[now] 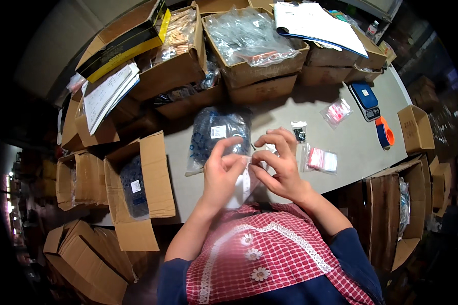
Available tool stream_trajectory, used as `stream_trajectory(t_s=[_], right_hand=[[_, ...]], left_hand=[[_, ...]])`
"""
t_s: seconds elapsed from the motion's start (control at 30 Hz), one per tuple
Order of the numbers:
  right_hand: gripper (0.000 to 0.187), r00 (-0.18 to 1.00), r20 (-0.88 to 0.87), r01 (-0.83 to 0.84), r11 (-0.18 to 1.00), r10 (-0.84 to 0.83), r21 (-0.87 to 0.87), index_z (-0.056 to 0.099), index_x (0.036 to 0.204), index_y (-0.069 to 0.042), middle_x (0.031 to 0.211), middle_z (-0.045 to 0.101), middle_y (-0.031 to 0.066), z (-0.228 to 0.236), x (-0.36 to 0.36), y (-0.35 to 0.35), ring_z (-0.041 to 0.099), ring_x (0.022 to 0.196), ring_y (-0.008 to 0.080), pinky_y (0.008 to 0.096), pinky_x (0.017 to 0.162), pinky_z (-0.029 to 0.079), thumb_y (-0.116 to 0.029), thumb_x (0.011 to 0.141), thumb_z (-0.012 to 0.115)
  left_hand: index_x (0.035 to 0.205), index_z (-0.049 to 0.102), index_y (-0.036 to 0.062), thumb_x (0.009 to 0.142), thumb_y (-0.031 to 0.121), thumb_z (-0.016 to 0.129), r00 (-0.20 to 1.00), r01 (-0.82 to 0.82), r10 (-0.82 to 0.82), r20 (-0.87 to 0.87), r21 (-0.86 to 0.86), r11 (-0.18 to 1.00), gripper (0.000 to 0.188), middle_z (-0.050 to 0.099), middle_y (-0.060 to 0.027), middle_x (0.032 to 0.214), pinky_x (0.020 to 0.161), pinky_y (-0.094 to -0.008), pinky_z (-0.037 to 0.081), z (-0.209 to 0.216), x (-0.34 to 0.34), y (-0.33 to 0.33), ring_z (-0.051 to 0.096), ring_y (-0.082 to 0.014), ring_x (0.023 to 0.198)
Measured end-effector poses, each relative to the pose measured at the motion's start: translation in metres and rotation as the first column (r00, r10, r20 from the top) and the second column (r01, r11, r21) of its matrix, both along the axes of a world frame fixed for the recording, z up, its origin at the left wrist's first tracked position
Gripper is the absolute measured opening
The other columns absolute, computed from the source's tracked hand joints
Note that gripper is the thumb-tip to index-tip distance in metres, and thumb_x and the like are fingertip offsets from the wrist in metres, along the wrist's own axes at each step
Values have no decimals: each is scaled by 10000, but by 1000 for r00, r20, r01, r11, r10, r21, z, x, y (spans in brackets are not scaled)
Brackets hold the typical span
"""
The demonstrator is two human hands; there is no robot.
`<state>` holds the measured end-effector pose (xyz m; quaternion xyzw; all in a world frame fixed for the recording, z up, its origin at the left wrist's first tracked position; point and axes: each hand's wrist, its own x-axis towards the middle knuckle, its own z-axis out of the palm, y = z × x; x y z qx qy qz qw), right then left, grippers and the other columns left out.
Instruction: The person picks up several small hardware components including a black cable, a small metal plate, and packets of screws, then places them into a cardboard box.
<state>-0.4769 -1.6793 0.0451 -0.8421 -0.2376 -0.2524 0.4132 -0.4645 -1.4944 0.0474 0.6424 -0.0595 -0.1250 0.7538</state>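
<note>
My left hand (221, 175) pinches the top of a white paper strip (246, 185) that hangs toward the apron. Opposite it, my right hand (281, 165) is closed, thumb and forefinger meeting at the strip's upper edge. What lies right between the fingertips is too small to make out. Just beyond the left hand is a large clear plastic bag of dark blue parts (201, 134) with a white label (218, 132). Past the right hand lie a small bag of black parts (299, 134) and small clear bags with red edges (322, 160).
Open cardboard boxes (263, 73) full of bagged parts line the table's back, papers (320, 25) on top. At left, a box (158, 173) holds another blue-filled bag. A blue scale (364, 96) and an orange-and-blue tape roll (384, 133) lie right. More boxes (384, 218) flank me.
</note>
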Motion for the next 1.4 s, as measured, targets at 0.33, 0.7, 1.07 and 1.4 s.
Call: stream_trajectory(t_s=[0.33, 0.7, 1.07, 1.4], right_hand=[[176, 851, -494, -104, 867, -176, -488, 693, 896, -64, 1457, 489, 124, -120, 103, -187, 278, 1428, 405, 515, 1172, 251, -222, 825, 655], [294, 839, -339, 90, 722, -426, -686, 661, 932, -53, 1293, 564, 146, -143, 112, -186, 403, 1318, 403, 516, 1079, 347, -245, 745, 782], [712, 816, -485, 80, 892, -314, -444, 508, 1345, -38, 1272, 545, 206, -108, -5, -177, 463, 1254, 409, 456, 1070, 385, -240, 725, 795], [728, 646, -153, 591, 617, -748, -520, 469, 1377, 4, 1281, 544, 238, -149, -9, -239, 500, 1205, 409, 505, 1031, 400, -310, 788, 760]], left_hand=[[1258, 576, -6, 920, 17, 601, 971, -237, 237, -5, 27, 971, 339, 724, -84, 913, 777, -241, 517, 3, 33, 64, 659, -107, 817], [1302, 554, -16, 915, 53, 615, 902, -430, 429, 39, 1, 903, 397, 716, -96, 980, 786, -233, 515, 10, 40, 98, 659, -116, 854], [1291, 528, -41, 962, 37, 566, 771, -617, 637, 8, -238, 750, 340, 633, -157, 1184, 964, -336, 526, 9, 37, 167, 625, -213, 1116], [1198, 590, -24, 973, 16, 524, 797, -603, 564, -217, -359, 713, 238, 628, -142, 1216, 987, -359, 525, -38, 65, 203, 627, -246, 1131]])
